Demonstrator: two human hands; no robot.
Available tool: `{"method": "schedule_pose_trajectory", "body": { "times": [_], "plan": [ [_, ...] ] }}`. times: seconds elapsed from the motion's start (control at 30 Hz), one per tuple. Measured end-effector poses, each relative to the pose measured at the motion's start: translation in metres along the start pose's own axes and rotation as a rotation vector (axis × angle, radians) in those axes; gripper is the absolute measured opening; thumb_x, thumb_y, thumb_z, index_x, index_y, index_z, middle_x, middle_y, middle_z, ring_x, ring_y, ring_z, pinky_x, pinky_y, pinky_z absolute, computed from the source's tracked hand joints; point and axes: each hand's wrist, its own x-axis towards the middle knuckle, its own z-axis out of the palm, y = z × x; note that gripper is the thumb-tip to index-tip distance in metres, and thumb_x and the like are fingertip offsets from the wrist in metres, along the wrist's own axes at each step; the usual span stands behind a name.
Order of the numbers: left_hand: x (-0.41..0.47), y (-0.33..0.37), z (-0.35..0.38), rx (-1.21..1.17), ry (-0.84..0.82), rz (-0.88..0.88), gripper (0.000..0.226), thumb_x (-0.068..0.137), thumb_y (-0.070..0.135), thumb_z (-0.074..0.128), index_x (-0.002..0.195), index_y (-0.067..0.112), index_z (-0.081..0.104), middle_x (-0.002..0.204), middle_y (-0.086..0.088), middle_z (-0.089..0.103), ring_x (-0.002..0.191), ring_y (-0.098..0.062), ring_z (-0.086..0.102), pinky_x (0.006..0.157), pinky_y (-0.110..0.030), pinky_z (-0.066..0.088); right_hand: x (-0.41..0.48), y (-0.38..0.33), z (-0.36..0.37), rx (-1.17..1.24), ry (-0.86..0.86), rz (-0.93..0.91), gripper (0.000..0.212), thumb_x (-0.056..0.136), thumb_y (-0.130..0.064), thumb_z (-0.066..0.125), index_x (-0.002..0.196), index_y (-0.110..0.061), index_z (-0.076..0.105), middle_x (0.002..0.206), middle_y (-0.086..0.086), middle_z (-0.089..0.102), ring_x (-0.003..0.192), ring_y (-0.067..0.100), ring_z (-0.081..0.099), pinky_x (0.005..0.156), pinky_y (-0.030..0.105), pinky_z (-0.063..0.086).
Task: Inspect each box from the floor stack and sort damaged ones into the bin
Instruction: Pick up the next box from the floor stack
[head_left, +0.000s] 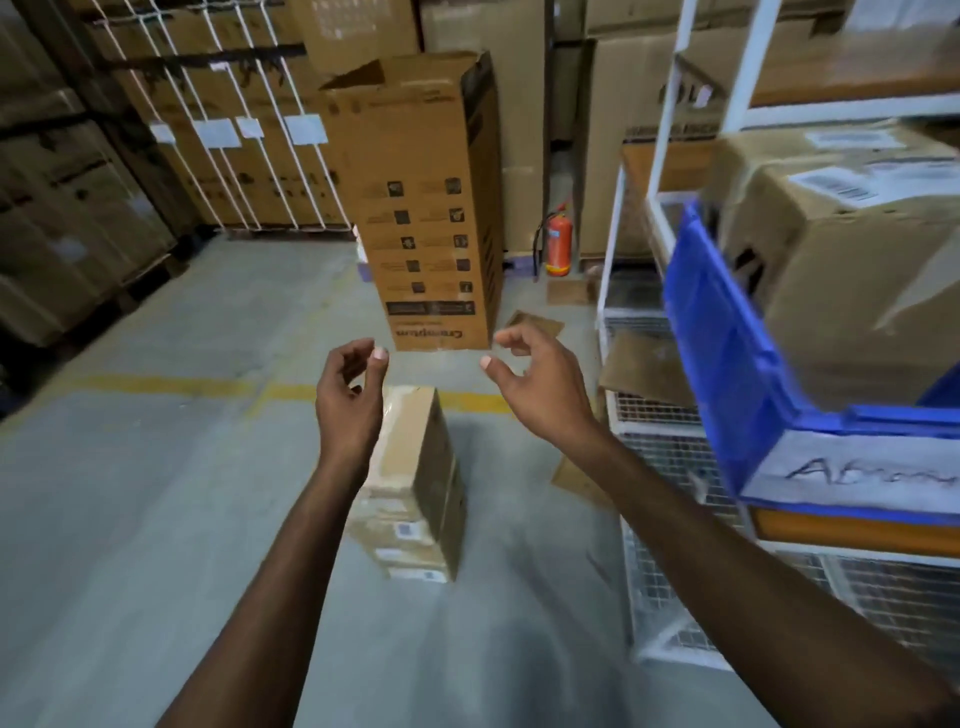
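Note:
A short stack of several brown cardboard boxes stands on the grey floor in the middle of the view, with tape on top and white labels on its near side. My left hand hovers above the stack's left edge, fingers loosely curled, holding nothing. My right hand hangs in the air to the right of the stack, fingers relaxed and empty. A blue plastic bin with a handwritten white label sits on the shelf at the right; a crumpled brown box lies in it.
A tall upright carton stands behind the stack. A red fire extinguisher is by the back wall. The white wire-mesh rack runs along the right. Stacked cartons line the left. A yellow floor line crosses the floor.

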Motion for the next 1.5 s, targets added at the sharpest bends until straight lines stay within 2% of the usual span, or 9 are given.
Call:
{"method": "schedule_pose_trajectory", "body": {
  "times": [0.17,0.27,0.47,0.6,0.8,0.97,1.1,1.27,1.5],
  "plan": [
    [0.034,-0.056,-0.047,0.034,0.051,-0.102,0.022,0.105,0.031,0.065,0.121,0.016,0.069,0.117,0.003,0.071,0.113,-0.011,0.065,0.085,-0.005,0.046,0.008,0.010,0.082,0.031,-0.123,0.100,0.034,0.095,-0.032,0.077,0.124,-0.017,0.066,0.123,-0.002,0.071,0.115,0.015,0.065,0.094,0.029,0.050],
    [0.049,-0.092,-0.065,0.047,0.093,-0.193,0.015,0.106,0.027,0.061,0.117,0.018,0.067,0.114,0.002,0.070,0.114,-0.018,0.065,0.084,-0.012,0.046,0.019,0.021,0.120,0.032,-0.180,0.148,0.037,0.097,-0.029,0.075,0.129,-0.015,0.065,0.126,0.001,0.070,0.118,0.015,0.064,0.093,0.024,0.047],
    [0.055,-0.159,-0.096,0.097,0.149,-0.326,0.024,0.106,0.041,0.060,0.120,0.021,0.065,0.117,0.004,0.068,0.112,-0.014,0.062,0.090,-0.022,0.045,0.036,0.058,0.194,-0.033,-0.292,0.237,0.043,0.102,-0.034,0.066,0.141,-0.019,0.058,0.137,0.007,0.066,0.125,0.024,0.063,0.105,0.041,0.049],
    [0.074,-0.207,-0.116,0.130,0.120,-0.395,0.028,0.105,0.024,0.061,0.133,0.020,0.061,0.124,0.004,0.066,0.115,-0.014,0.063,0.099,-0.027,0.049,0.031,0.074,0.245,-0.101,-0.367,0.290,0.050,0.105,-0.035,0.059,0.151,-0.018,0.050,0.148,0.008,0.059,0.135,0.027,0.057,0.107,0.037,0.045],
    [0.111,-0.295,-0.135,0.158,0.000,-0.469,0.046,0.107,0.016,0.053,0.152,0.025,0.047,0.141,0.002,0.058,0.128,-0.019,0.057,0.107,-0.033,0.046,0.025,0.108,0.325,-0.188,-0.343,0.363,0.063,0.106,-0.041,0.057,0.161,-0.021,0.035,0.162,0.006,0.045,0.147,0.029,0.044,0.114,0.037,0.037],
    [0.110,-0.368,-0.139,0.140,-0.155,-0.542,0.058,0.112,0.032,0.048,0.165,0.029,0.025,0.167,-0.006,0.037,0.147,-0.025,0.044,0.117,-0.043,0.041,0.003,0.151,0.381,-0.221,-0.325,0.448,0.078,0.103,-0.045,0.061,0.166,-0.018,0.024,0.169,0.005,0.031,0.154,0.027,0.031,0.122,0.039,0.029],
    [0.098,-0.415,-0.139,0.160,-0.276,-0.603,0.074,0.109,0.046,0.049,0.169,0.023,0.012,0.172,-0.009,0.027,0.152,-0.031,0.037,0.119,-0.044,0.038,-0.018,0.187,0.415,-0.214,-0.315,0.500,0.092,0.093,-0.053,0.068,0.165,-0.019,0.021,0.168,0.004,0.034,0.151,0.029,0.036,0.121,0.046,0.035],
    [0.089,-0.450,-0.135,0.218,-0.301,-0.592,0.078,0.107,0.052,0.048,0.168,0.018,0.013,0.171,-0.008,0.030,0.153,-0.030,0.037,0.119,-0.042,0.035,-0.031,0.218,0.441,-0.160,-0.280,0.528,0.097,0.086,-0.062,0.066,0.163,-0.025,0.020,0.160,0.001,0.046,0.141,0.029,0.049,0.114,0.045,0.043],
    [0.099,-0.472,-0.120,0.155,-0.299,-0.525,0.060,0.105,0.046,0.058,0.155,0.018,0.036,0.145,-0.003,0.056,0.131,-0.027,0.057,0.099,-0.036,0.049,-0.022,0.240,0.462,-0.148,-0.267,0.531,0.103,0.096,-0.057,0.065,0.168,-0.021,0.001,0.171,0.004,0.026,0.153,0.026,0.032,0.122,0.042,0.033]
  ]
}}
